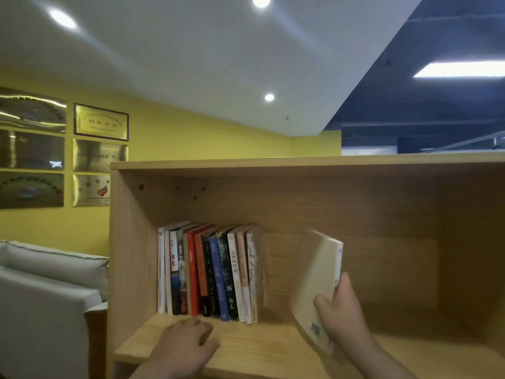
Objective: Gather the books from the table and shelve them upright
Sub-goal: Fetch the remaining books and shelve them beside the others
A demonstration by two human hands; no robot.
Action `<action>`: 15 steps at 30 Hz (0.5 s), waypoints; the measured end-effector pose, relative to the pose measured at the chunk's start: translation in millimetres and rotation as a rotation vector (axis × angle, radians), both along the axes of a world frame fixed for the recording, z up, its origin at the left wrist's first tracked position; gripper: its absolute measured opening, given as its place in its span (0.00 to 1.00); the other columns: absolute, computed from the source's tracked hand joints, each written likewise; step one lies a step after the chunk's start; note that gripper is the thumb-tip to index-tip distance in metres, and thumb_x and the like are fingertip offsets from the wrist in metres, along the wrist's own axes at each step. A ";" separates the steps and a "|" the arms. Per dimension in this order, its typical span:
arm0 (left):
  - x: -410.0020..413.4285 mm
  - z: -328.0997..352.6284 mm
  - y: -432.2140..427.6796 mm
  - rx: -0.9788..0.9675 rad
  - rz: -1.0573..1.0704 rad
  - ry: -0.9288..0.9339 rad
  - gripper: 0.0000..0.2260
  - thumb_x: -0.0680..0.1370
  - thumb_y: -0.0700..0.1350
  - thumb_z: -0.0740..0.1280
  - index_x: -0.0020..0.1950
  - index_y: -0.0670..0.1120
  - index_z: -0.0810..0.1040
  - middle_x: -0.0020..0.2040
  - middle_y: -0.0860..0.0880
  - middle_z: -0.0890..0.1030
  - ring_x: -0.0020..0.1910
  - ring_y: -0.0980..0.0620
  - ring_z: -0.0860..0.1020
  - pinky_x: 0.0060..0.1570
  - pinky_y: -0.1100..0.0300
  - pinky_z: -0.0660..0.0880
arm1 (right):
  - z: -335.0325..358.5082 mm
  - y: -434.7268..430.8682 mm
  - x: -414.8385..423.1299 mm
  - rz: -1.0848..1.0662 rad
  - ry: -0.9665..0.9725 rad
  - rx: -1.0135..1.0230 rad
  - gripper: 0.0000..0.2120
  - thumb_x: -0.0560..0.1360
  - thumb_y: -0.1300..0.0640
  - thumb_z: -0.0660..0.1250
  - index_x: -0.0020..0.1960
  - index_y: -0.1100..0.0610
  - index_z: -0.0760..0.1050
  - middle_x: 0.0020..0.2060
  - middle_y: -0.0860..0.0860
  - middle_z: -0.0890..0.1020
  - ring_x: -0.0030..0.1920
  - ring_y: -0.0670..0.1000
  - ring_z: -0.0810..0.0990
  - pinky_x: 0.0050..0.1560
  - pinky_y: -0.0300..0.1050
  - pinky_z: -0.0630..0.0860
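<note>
My right hand (341, 315) pinches the tilted beige book (314, 283), apart from the upright row (210, 272); my left hand (185, 343) rests slack-fingered on the shelf board (267, 348). I should square it vertical, then slide it flush.

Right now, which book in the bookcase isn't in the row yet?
The beige book gripped by the right hand. It is tilted with its cover showing, and a gap separates it from the row of upright books, which show only spines.
</note>
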State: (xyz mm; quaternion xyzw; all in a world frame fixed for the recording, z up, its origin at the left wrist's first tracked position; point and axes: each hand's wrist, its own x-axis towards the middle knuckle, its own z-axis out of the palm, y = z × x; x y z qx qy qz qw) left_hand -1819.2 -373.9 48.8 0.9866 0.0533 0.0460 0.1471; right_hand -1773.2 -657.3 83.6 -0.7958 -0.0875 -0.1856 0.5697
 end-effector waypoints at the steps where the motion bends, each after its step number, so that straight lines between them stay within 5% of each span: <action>1: 2.5 -2.1 1.2 0.023 0.007 0.024 0.31 0.73 0.71 0.53 0.69 0.58 0.72 0.68 0.55 0.72 0.69 0.53 0.69 0.70 0.50 0.64 | -6.2 4.9 5.3 -0.007 0.004 -0.046 0.13 0.76 0.68 0.64 0.52 0.53 0.65 0.42 0.50 0.80 0.40 0.47 0.79 0.36 0.44 0.74; 5: 15.8 -13.1 7.2 0.061 -0.011 0.037 0.33 0.72 0.73 0.51 0.74 0.61 0.66 0.70 0.57 0.68 0.71 0.55 0.65 0.72 0.49 0.59 | -23.0 35.5 30.5 0.004 -0.013 -0.161 0.19 0.77 0.67 0.60 0.62 0.47 0.65 0.46 0.48 0.82 0.44 0.48 0.81 0.46 0.49 0.79; 9: 22.1 -16.5 9.7 0.079 -0.008 0.051 0.34 0.72 0.73 0.51 0.75 0.61 0.64 0.72 0.57 0.66 0.72 0.55 0.64 0.74 0.48 0.57 | -27.6 73.2 56.7 0.045 -0.008 -0.162 0.20 0.79 0.64 0.61 0.69 0.52 0.69 0.47 0.45 0.81 0.46 0.47 0.81 0.49 0.44 0.80; 13: 27.6 -19.0 12.0 0.083 -0.006 0.051 0.32 0.72 0.72 0.52 0.73 0.62 0.66 0.72 0.57 0.65 0.73 0.55 0.63 0.75 0.48 0.55 | -25.1 103.8 70.2 0.238 -0.003 -0.161 0.22 0.81 0.55 0.65 0.69 0.35 0.66 0.49 0.38 0.81 0.50 0.42 0.81 0.51 0.39 0.81; 15: 29.5 -21.2 13.8 0.088 -0.015 0.064 0.32 0.72 0.73 0.51 0.74 0.62 0.65 0.73 0.57 0.65 0.73 0.55 0.62 0.75 0.48 0.55 | -27.9 111.4 77.4 0.341 -0.017 -0.159 0.22 0.81 0.48 0.65 0.69 0.28 0.63 0.58 0.38 0.80 0.59 0.42 0.80 0.57 0.39 0.79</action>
